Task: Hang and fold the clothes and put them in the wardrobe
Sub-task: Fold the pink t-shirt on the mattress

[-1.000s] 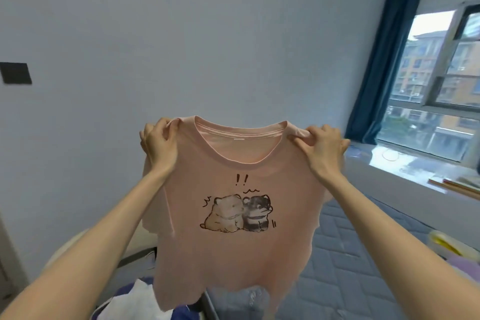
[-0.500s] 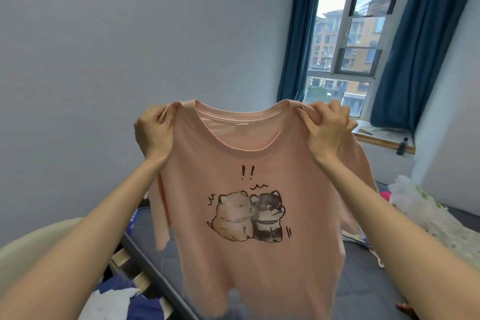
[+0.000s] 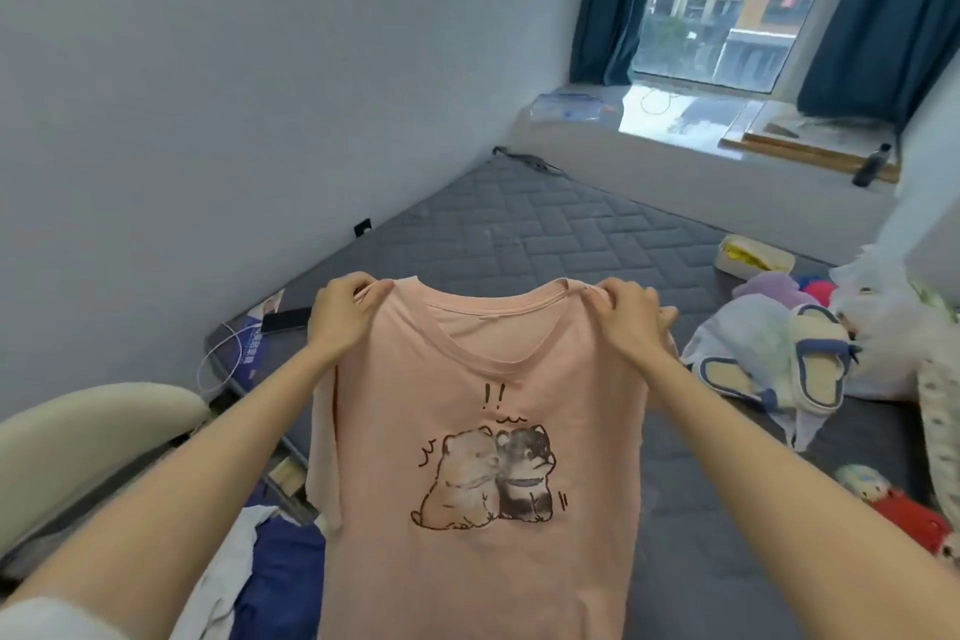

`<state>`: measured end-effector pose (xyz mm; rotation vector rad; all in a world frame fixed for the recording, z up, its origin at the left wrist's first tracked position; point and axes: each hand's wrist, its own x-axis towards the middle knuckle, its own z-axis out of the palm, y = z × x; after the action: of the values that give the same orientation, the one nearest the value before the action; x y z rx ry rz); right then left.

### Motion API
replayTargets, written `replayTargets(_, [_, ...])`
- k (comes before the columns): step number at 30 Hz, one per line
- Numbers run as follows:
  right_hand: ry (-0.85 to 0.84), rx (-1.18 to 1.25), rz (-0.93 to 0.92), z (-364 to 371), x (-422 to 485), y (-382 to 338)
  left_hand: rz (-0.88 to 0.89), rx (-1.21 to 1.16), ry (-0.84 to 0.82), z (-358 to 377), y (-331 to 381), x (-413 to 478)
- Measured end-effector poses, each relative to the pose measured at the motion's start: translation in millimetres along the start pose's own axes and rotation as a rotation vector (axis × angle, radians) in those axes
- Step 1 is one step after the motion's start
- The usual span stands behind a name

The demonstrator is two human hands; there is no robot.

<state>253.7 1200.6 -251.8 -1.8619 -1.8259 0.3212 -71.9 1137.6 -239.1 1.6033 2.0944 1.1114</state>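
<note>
A pink T-shirt (image 3: 467, 561) with a print of two cartoon dogs hangs spread out in front of me, its printed side facing me. My left hand (image 3: 340, 314) pinches its left shoulder seam and my right hand (image 3: 631, 320) pinches the right one. The shirt hangs over the near end of a grey quilted mattress (image 3: 519, 229). Its hem runs out of the bottom of the frame. The wardrobe is not in view.
White and dark blue clothes (image 3: 260, 566) lie at lower left beside a cream chair back (image 3: 83, 437). A pile with a slipper (image 3: 815, 369), plush toys (image 3: 904, 515) and white bags covers the mattress's right side. A phone (image 3: 285, 320) and cable lie by the left wall. Window ledge (image 3: 675, 120) behind.
The view has tilted down from the wall and window to the mattress. Both hands have lowered the shirt, still gripping its shoulders.
</note>
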Motion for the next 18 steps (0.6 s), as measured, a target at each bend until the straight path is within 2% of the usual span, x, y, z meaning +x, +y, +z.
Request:
replayTargets(4, [-0.075, 0.014, 0.047, 50.8, 31.6, 28.5, -0.065, 0.049, -0.095, 49.6, -30.6, 39.0])
replayTargets(13, [-0.268, 0.01, 0.142, 128.5, 111.6, 40.3, -0.22, 0.044, -0.126, 130.1, -78.6, 111.4])
replayTargets(18, [-0.224, -0.094, 0.194, 175.4, 156.7, 42.0, -0.244, 0.194, -0.14, 174.0, -107.9, 160.9])
